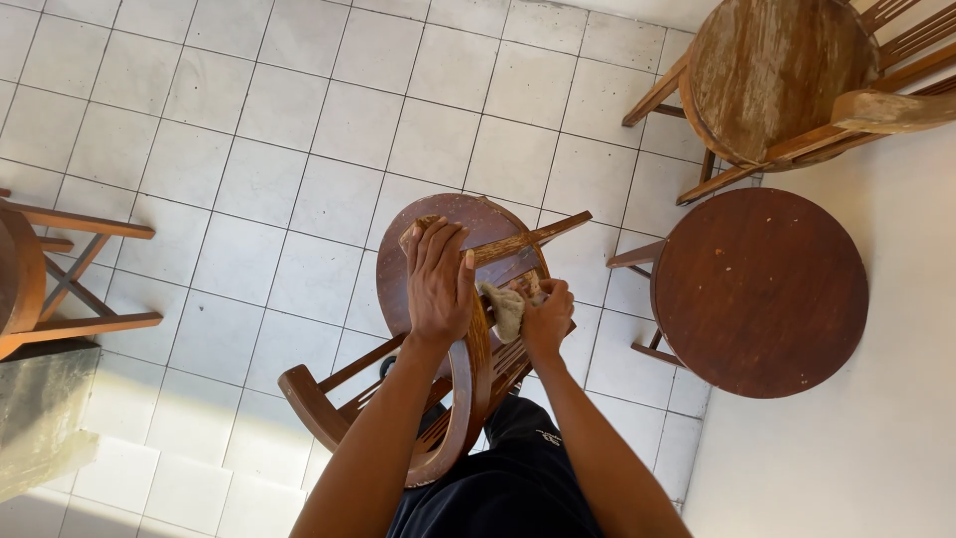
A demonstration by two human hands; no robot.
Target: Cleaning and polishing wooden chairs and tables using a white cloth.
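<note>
The left hand (438, 282) is laid flat and spread across the top edge of the wooden chair (453, 329), fingers extended over the arm rail, palm pressed down rather than wrapped around anything. It looks to be placed there as a brace, so that the chair is kept from shifting while it is worked on. The right hand (546, 317) is closed around a crumpled beige cloth (504, 307), which is pinched between fingers and thumb and pressed against the chair's frame just beside the left hand. The cloth is bunched, not folded flat, which probably lets it be pushed into the joints and slats.

The chair is tipped on its side against the person's legs, its round dark seat turned up toward the camera and its curved back and slats hanging down toward the floor; held this way, the rails and undersides are brought within reach.

Further out, a round dark brown stool (762, 292) is standing just to the right, apart from the chair. Beyond it, a paler, worn chair (787, 80) is tipped over in the upper right corner. Part of another wooden chair (50, 279) is seen at the left edge. All are set on a pale tiled floor (249, 169).
</note>
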